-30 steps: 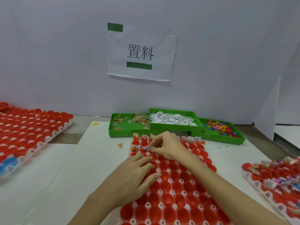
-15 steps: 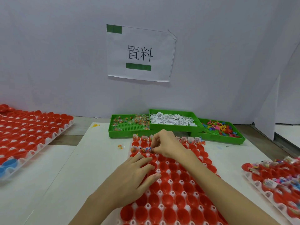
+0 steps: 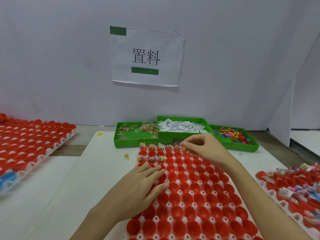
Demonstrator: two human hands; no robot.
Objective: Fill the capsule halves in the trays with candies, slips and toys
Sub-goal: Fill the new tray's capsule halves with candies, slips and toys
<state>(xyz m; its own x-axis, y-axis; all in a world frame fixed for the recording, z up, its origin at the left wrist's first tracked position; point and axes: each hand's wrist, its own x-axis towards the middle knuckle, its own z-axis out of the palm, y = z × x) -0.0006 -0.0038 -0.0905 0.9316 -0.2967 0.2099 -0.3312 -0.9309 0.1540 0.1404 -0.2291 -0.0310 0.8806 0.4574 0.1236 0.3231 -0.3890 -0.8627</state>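
Both forearms are bare as far up as they show, no sleeves or cuffs. The left hand (image 3: 138, 186) and right hand (image 3: 206, 149) wear no gloves, rings, watch or bands. Fingernails are short and unpainted.

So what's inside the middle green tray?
The middle green tray holds a heap of white printed slips. Its floor beneath them is covered; the right hand hides its front wall.

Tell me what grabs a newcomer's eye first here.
The big tray of red capsule halves fills the middle, with the left hand resting flat on it and the right hand reaching to its far row. Behind stand three green bins and a white wall sign.
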